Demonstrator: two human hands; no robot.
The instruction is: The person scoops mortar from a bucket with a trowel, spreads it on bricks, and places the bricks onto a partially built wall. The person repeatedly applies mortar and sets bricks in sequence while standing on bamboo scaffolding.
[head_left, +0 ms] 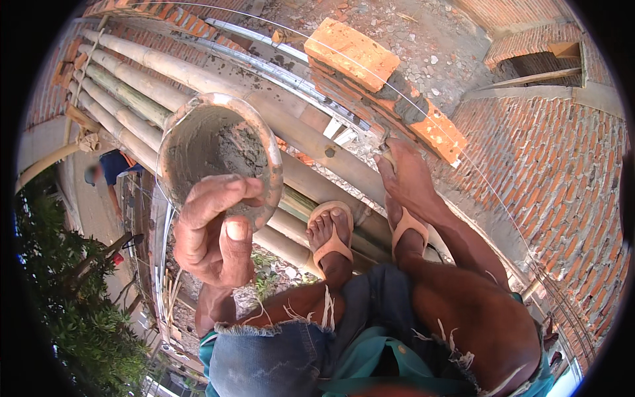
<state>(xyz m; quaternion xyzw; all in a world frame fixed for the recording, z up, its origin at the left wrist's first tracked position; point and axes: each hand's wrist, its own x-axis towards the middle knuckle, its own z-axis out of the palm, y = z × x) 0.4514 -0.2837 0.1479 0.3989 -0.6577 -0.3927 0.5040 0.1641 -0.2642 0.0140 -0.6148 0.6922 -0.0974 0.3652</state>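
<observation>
My left hand (215,231) is raised in front of the near rim of a round, mortar-smeared bucket (272,155). Its fingers are loosely curled, the thumb stands apart from them, and nothing shows between them. Wet grey mortar (241,149) lies inside the bucket. My right hand (405,169) is closed around a small mortar-smeared tool, mostly hidden, with a bit of dark metal (385,140) showing by the fingers. Just beyond that hand runs a low brick wall with an orange brick (354,53) on top, grey mortar (403,99) beside it and another brick (440,132).
My sandalled feet (331,235) stand on bamboo poles (297,178). A thin white string (473,162) runs along the wall. Brickwork (549,159) slopes away at the right, and rubble (423,46) covers the ground beyond. A person (116,165) is lower down at the left, near leafy branches (86,311).
</observation>
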